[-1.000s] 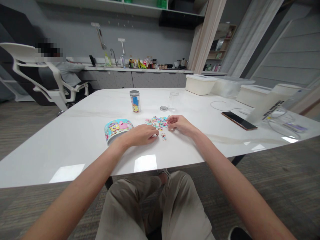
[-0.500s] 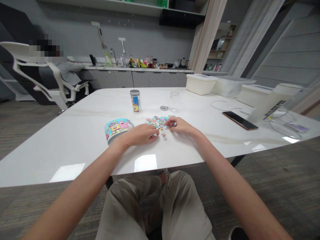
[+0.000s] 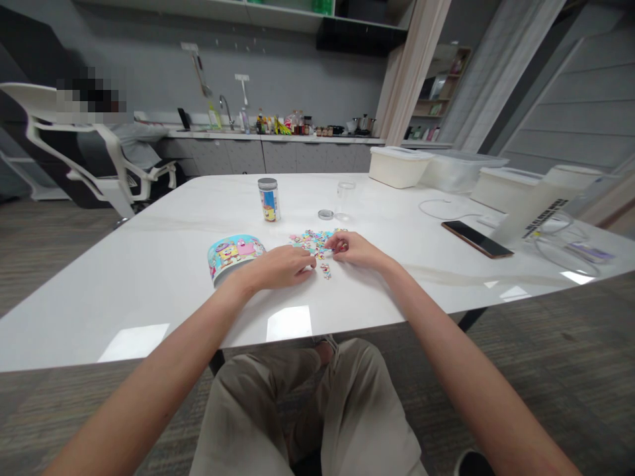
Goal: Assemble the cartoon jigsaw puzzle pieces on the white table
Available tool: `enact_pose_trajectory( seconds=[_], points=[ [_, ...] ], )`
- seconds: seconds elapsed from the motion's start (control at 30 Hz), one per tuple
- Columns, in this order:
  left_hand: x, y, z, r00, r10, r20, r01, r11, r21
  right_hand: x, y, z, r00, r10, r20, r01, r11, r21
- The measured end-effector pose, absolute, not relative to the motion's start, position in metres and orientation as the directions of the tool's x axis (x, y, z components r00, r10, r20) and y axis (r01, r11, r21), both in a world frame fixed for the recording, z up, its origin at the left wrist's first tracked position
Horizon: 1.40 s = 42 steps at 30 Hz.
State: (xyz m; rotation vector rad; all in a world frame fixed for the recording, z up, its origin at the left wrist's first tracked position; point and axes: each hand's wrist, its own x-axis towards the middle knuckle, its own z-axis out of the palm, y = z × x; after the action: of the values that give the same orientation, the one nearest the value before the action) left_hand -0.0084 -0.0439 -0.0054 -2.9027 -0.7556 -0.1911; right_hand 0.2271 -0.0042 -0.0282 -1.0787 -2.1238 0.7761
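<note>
Small multicoloured puzzle pieces point(image 3: 311, 240) lie in a loose heap on the white table. At the heap's right edge is my right hand point(image 3: 354, 250), thumb and fingertips pinched together at a small puzzle piece. My left hand point(image 3: 286, 266) rests at the left with its fingers curled in; what they hold, if anything, is hidden. A small cluster of puzzle pieces point(image 3: 325, 270) sits apart from the heap, between the hands. Beside my left wrist stands a curved, cartoon-printed container point(image 3: 233, 252), partly covered by my forearm.
Behind the heap are a cartoon-labelled jar point(image 3: 268, 201), a clear jar point(image 3: 346, 198) and a metal lid point(image 3: 325, 214). To the right lie a phone point(image 3: 476, 238), cables, a white tumbler point(image 3: 550, 201) and storage boxes point(image 3: 399, 166). A person sits in a white chair point(image 3: 109, 155) at far left.
My right hand's fingers have shifted slightly at the edge of the heap. The left hand and the things on the table stay where they were.
</note>
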Motion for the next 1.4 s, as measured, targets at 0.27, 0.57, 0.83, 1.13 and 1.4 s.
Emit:
enact_pose_trajectory(
  seconds=[0.27, 0.57, 0.83, 1.13, 1.4],
  points=[
    [-0.007, -0.045, -0.002, 0.846, 0.509, 0.160, 0.531, -0.832, -0.162, 0.231, 0.000, -0.030, -0.299, 0.904, 0.305, 0.549, 0.425, -0.720],
    [-0.024, -0.035, -0.008, 0.586, 0.784, 0.206, 0.799, -0.516, -0.309, 0.234, -0.002, -0.036, -0.289, 0.913, 0.290, 0.696, 0.408, -0.591],
    [-0.017, -0.036, -0.018, 0.575, 0.789, 0.216, 0.813, -0.523, -0.257, 0.229, 0.001, -0.051, -0.272, 0.848, 0.454, 0.592, 0.520, -0.616],
    [-0.018, -0.035, -0.023, 0.494, 0.815, 0.302, 0.867, -0.490, -0.097, 0.234, 0.002, -0.060, -0.019, 0.841, 0.541, 0.649, 0.421, -0.634],
    [-0.021, -0.038, -0.028, 0.429, 0.829, 0.357, 0.878, -0.476, 0.050, 0.234, -0.012, -0.059, -0.062, 0.819, 0.570, 0.685, 0.451, -0.573]
  ],
)
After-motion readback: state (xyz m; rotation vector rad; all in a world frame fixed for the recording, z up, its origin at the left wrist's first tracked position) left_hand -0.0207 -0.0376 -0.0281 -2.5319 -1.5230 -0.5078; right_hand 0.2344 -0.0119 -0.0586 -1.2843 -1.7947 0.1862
